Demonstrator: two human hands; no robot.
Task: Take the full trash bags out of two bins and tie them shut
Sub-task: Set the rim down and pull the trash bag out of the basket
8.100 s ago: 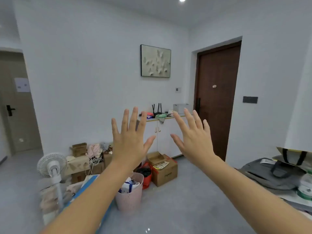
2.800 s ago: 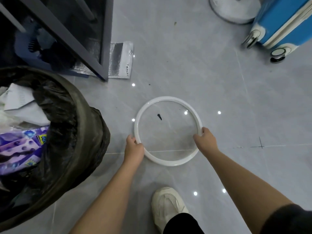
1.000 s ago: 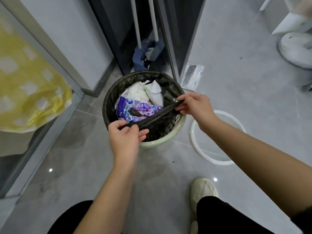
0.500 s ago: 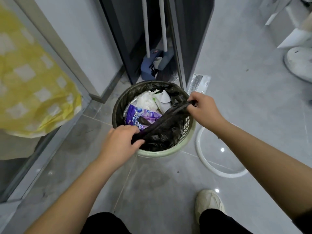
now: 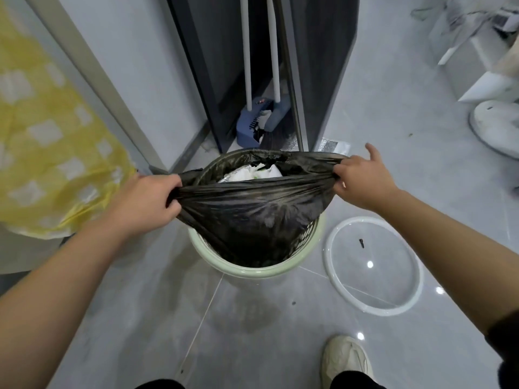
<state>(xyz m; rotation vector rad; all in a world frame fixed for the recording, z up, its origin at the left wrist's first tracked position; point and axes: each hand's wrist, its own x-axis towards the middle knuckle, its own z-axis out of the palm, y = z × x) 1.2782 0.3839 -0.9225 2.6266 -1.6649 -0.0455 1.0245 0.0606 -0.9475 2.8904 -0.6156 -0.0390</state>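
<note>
Far left of the bin: a yellow checked cloth, bunched up against a pale frame. Fabric or plastic, I cannot tell.

Just left of the bin, a little above its rim: my left hand. The fingers are curled tight round a gathered bunch of the black trash bag. It is a full fist, back of the hand toward me.

The bag's near edge is off the bin's rim and stretched into a taut band between my two hands. The body of the bag hangs down inside the bin, not lifted out. Its far edge lies along the bin's far rim. Through the open mouth, crumpled white paper shows on top of the rubbish.

The bin itself is round with a pale green rim, and a lattice wall shows on its right side. It stands on the grey tile floor.

Behind the bin: a blue dustpan and broom head inside a dark frame, with two pale handles running up. Behind and to the right, a silvery foil packet lies flat on the floor.

Just right of the bin, at rim height: my right hand. Thumb and curled fingers pinch the bag's other end, and the index finger sticks out free.

Right of the bin, near but apart: a white ring flat on the floor, with a small dark scrap inside it. Nearer me than the bin, to the right: my pale shoe. Far right of the bin: a round white base.
</note>
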